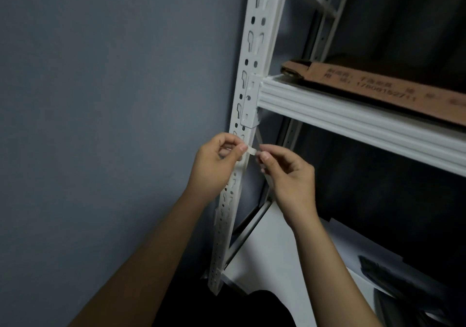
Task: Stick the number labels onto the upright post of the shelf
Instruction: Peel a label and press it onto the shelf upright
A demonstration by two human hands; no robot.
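A: What sort of place is this?

B: A storeroom, by the look of it. There's a white metal rack with a slotted post [249, 79] and a ribbed beam [353, 122].

A: Anything stored on it?

B: A flat cardboard box [373, 87] with printed text lies on the shelf above the beam, and white boards [285, 246] sit on the lower level.

A: And the room?

B: A bare grey wall [100, 99] to the left, dim light. Nothing homely.

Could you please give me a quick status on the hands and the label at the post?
Left hand and right hand pinch small label between them. Label in front of upright post, below beam. Nothing blocking.
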